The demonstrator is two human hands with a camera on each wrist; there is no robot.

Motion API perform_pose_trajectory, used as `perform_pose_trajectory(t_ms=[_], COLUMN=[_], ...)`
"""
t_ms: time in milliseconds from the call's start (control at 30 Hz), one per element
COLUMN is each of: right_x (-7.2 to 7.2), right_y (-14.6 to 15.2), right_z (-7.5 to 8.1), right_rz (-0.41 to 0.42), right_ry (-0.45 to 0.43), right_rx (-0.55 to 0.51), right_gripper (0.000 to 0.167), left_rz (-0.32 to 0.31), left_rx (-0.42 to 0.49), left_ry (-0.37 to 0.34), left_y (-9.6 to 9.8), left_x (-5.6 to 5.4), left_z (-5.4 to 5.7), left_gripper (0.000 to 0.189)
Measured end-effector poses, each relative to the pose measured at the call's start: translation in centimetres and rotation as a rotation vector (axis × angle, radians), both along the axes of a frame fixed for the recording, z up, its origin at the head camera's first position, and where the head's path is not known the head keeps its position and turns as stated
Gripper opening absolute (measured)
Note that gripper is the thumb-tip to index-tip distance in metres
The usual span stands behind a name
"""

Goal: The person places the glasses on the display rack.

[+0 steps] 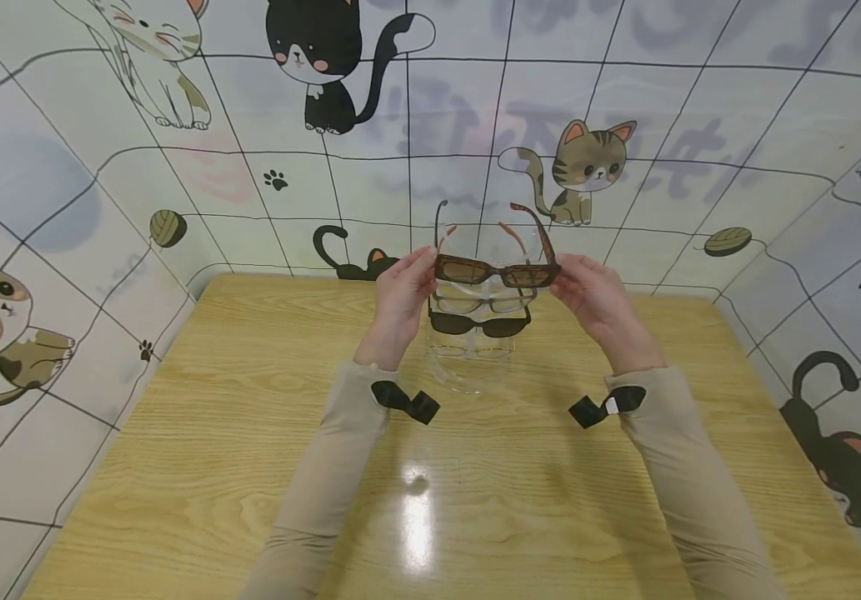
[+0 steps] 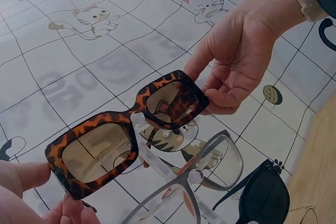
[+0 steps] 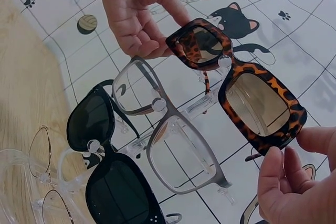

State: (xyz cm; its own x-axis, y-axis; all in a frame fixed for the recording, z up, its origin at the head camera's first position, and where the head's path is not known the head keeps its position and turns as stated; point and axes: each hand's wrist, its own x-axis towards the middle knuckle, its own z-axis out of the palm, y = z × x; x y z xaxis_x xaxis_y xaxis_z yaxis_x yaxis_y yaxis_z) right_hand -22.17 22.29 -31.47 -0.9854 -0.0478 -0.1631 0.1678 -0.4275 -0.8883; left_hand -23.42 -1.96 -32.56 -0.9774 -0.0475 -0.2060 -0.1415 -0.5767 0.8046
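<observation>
Tortoiseshell sunglasses [image 3: 237,69] with brown lenses are held by both hands at the top of a clear display stand [image 1: 468,385]. My left hand [image 1: 403,296] pinches one outer corner of the frame between thumb and fingers, while my right hand [image 1: 597,302] pinches the other. The temples spread open toward the back wall. In the right wrist view the bridge overlaps a clear nose peg of the stand. Below sit grey-framed glasses [image 3: 170,113] with clear lenses, then black sunglasses [image 3: 118,187]. Lowest on the stand are thin wire-rimmed glasses [image 3: 51,153].
The stand rises from a wood-grain table [image 1: 250,467] close to its back edge. White walls [image 1: 460,100] with a grid and cartoon cats enclose the back and both sides. Black straps [image 1: 405,402] circle both wrists over beige sleeves.
</observation>
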Motion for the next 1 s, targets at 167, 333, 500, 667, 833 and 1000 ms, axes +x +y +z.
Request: perform_pose_trajectory(t_ms=[167, 333, 500, 667, 833, 1000], right_x=[0.03, 0.07, 0.16, 0.17, 0.17, 0.14], right_y=[-0.06, -0.15, -0.13, -0.05, -0.07, -0.13], right_z=[-0.08, -0.14, -0.18, -0.3, -0.38, -0.41], right_rz=[0.003, 0.0, -0.008, -0.006, -0.005, -0.008], right_ry=[0.002, 0.017, 0.024, 0.029, 0.022, 0.025], right_rx=[0.009, 0.028, 0.038, 0.025, 0.025, 0.015], right_gripper=[0.008, 0.009, 0.01, 0.01, 0.011, 0.01], left_rz=[-0.002, -0.011, -0.016, -0.019, -0.018, -0.01], left_rx=[0.003, 0.006, 0.005, -0.012, -0.037, -0.037], left_ry=[0.013, 0.039, 0.052, 0.052, 0.057, 0.058], left_y=[-0.11, -0.19, -0.2, -0.17, -0.13, -0.15], left_x=[-0.02, 0.0, 0.03, -0.04, -0.17, -0.27], left_z=[-0.14, -0.28, -0.31, -0.29, -0.29, -0.27], left_gripper=[0.008, 0.004, 0.004, 0.005, 0.007, 0.01])
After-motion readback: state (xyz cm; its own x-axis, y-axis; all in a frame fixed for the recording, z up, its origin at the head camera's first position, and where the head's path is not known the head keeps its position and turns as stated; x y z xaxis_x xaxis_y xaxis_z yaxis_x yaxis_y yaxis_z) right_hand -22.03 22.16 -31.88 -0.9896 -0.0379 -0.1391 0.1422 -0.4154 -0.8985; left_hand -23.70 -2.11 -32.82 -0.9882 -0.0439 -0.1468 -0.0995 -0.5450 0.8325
